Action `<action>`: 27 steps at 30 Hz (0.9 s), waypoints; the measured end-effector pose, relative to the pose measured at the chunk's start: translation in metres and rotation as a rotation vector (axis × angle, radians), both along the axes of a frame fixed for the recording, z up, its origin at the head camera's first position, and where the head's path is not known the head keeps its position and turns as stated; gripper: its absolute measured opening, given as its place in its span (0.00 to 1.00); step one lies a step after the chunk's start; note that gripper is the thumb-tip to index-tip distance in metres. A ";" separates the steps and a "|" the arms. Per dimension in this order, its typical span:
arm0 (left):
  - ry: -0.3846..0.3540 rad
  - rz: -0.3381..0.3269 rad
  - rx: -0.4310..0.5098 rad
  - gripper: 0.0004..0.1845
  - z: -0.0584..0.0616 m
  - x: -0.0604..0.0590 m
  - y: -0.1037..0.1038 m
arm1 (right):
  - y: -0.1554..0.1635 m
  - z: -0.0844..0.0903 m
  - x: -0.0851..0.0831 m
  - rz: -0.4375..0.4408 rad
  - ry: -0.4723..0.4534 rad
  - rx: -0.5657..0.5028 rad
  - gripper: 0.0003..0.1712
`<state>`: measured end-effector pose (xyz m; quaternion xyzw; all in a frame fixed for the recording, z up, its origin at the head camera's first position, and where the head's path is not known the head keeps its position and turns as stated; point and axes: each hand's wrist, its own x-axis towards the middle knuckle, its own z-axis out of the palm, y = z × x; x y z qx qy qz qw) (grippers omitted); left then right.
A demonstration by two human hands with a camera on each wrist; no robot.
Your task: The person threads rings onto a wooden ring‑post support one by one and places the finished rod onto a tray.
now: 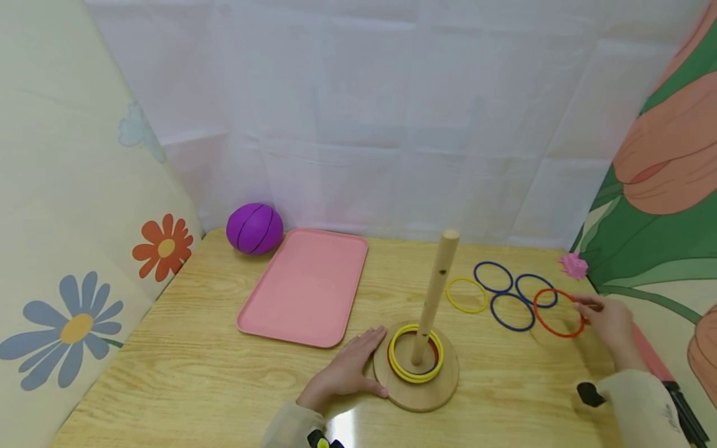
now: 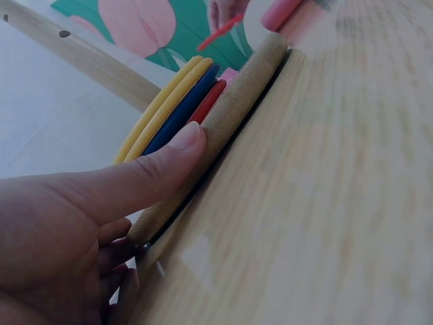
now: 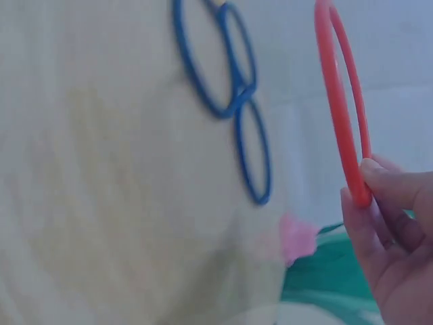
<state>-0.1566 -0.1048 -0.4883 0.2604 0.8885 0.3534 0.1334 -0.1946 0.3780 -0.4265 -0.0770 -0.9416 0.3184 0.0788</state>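
A wooden peg [image 1: 437, 292] stands on a round base [image 1: 416, 397]. Stacked around its foot are two yellow rings [image 1: 391, 361] on top, then a blue ring [image 2: 183, 108] and a red ring [image 2: 208, 101] lowest. My left hand [image 1: 348, 371] rests against the base's left edge, fingers extended and thumb spread, the thumb touching the rim. On the right, my right hand [image 1: 610, 326] pinches another red ring [image 1: 551, 335] between thumb and fingers. It is held up above the table, overlapping one of three blue rings [image 1: 512, 328] in the head view.
A loose yellow ring [image 1: 467, 311] lies between the peg and the blue rings. At the back left are a pink tray [image 1: 305, 286] and a purple ball [image 1: 254, 229]. A small pink object [image 1: 574, 266] sits at the back right corner. White cloth [image 1: 364, 124] hangs behind the table.
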 end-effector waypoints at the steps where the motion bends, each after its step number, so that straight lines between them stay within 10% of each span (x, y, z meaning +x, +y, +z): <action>1: 0.000 -0.001 -0.001 0.61 0.000 0.000 0.000 | -0.003 0.004 0.000 -0.005 0.004 -0.015 0.19; 20: 0.001 -0.002 0.002 0.61 -0.001 0.000 0.000 | -0.089 0.095 0.004 0.071 0.190 -0.211 0.25; 27: -0.002 0.000 0.000 0.61 -0.001 0.000 -0.001 | -0.130 0.125 0.007 0.150 0.247 -0.449 0.17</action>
